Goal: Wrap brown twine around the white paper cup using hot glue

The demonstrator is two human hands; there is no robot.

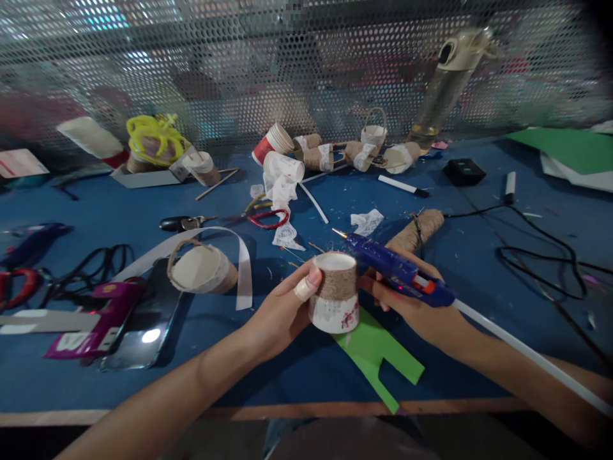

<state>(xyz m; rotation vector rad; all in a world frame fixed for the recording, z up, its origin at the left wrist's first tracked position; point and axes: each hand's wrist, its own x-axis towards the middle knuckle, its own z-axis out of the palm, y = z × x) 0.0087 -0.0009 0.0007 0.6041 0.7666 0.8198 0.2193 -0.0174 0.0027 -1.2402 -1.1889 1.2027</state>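
My left hand (292,297) grips a small paper cup (338,291) that stands upside down, its upper half wrapped in brown twine with white lace below and pink flowers near the rim. A bandage wraps my left thumb. My right hand (407,297) is closed on a blue hot glue gun (393,265), its metal nozzle pointing to the upper left, just above the cup. A long white glue stick (517,345) sticks out from its back. Under the cup lies a piece of green paper (383,354). Behind the gun rests a twine-wrapped roll (426,230).
Red-handled scissors (268,218), lace scraps (367,222) and several decorated cups (361,155) lie farther back. To the left are a small handled basket (204,269), a phone (148,319) and a purple box (103,316). A black cable (541,249) runs at right, near a tilted bottle (443,89).
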